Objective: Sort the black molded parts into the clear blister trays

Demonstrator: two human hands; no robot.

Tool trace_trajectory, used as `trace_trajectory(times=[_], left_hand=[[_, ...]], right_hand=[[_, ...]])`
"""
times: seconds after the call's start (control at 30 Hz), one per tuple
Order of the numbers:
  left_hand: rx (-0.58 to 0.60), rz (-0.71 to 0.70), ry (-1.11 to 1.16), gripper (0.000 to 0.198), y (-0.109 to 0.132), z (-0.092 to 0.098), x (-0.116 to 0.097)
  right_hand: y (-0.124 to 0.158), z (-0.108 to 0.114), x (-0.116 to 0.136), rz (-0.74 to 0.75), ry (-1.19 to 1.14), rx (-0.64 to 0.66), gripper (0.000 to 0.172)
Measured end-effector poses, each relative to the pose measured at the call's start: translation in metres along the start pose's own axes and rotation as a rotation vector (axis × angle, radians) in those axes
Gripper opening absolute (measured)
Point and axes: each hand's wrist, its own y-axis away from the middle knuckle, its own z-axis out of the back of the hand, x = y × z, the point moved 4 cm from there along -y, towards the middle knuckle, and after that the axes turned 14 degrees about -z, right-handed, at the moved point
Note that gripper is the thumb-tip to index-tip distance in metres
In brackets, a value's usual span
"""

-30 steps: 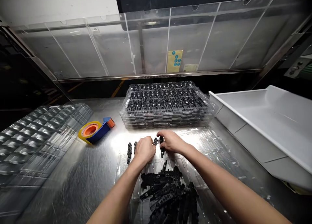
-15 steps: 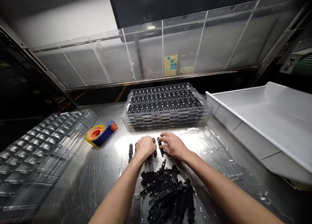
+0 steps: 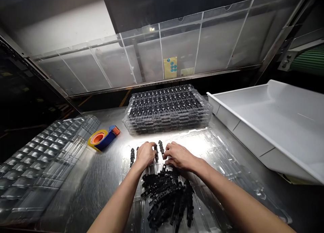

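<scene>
A clear plastic tray (image 3: pixel 210 158) lies flat on the metal table, with a few slim black plastic parts standing in a row in its far slots. My left hand (image 3: pixel 146 154) is closed over this row, its fingertips on one black plastic part (image 3: pixel 156 153). Just right of that, another black part (image 3: pixel 161 149) sits in its slot, untouched. My right hand (image 3: pixel 179 154) is beside it with thumb and index finger apart, close above a loose black part (image 3: pixel 164 167) at the top of a heap of black parts (image 3: pixel 168 196). My left fingers partly hide the row.
Behind the tray stands a stack of filled clear trays (image 3: pixel 167 116). A tape dispenser (image 3: pixel 107 140) with yellow tape lies to the left, near a stack of empty clear trays (image 3: pixel 43 162). On the right is a large white bin (image 3: pixel 243 126). A transparent panel (image 3: pixel 182 47) hangs across the back.
My right hand has drawn back from the rightmost part in the row, toward the heap. My left hand stays at the row. The whole view has shifted slightly.
</scene>
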Motion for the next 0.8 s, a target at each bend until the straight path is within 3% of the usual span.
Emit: trace_trajectory(times=[0.13,0.27,0.43,0.57,0.67,0.8], left_hand=[[-0.015,-0.083,0.039,0.03,0.032,0.009,-0.01],[0.077,-0.211,0.118,0.021,0.068,-0.001,-0.018],[0.063,-0.247,0.166,0.009,0.079,-0.008,-0.021],[0.102,-0.328,0.244,0.011,0.087,-0.002,-0.026],[0.073,-0.38,0.279,0.01,0.096,0.001,-0.024],[-0.028,-0.425,0.35,0.014,0.098,0.009,-0.02]], right_hand=[[0.002,0.0,0.002,-0.005,-0.01,0.01,0.017],[0.001,-0.005,0.01,0.059,-0.015,0.067,0.019],[0.003,0.002,0.022,0.095,-0.008,0.116,0.015],[0.032,0.023,0.018,0.048,-0.021,0.14,0.02],[0.058,0.042,0.002,-0.126,-0.039,0.096,0.017],[0.07,0.059,-0.026,-0.537,-0.238,-0.055,0.017]])
